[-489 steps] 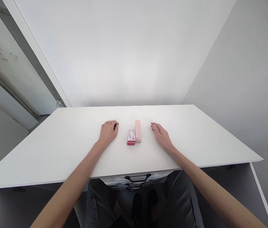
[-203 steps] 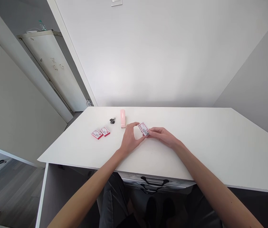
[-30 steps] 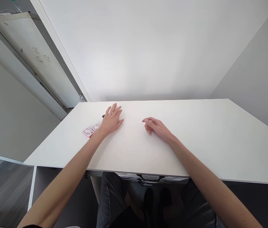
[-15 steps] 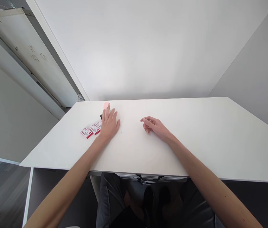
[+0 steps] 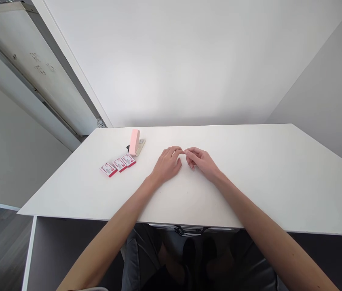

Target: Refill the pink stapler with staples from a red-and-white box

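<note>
My left hand [image 5: 167, 165] and my right hand [image 5: 200, 161] meet fingertip to fingertip above the middle of the white table [image 5: 250, 178]. Both are closed in a pinch; whatever sits between the fingertips is too small to make out. To the left, a pink stapler [image 5: 134, 142] lies with its pink top lifted off its pale base. Three small red-and-white staple boxes [image 5: 119, 165] lie side by side in a row just in front of the stapler, well left of my left hand.
A small black object [image 5: 127, 148] peeks out at the stapler's left side. Under the table's front edge are a black drawer handle [image 5: 186, 231] and my dark-trousered legs. The table's left edge borders a white door frame [image 5: 68, 64]; grey walls stand behind and to the right.
My left hand left the stapler and boxes and moved right to meet my right hand's fingertips. The stapler and three boxes are now uncovered. My right hand stayed nearly still.
</note>
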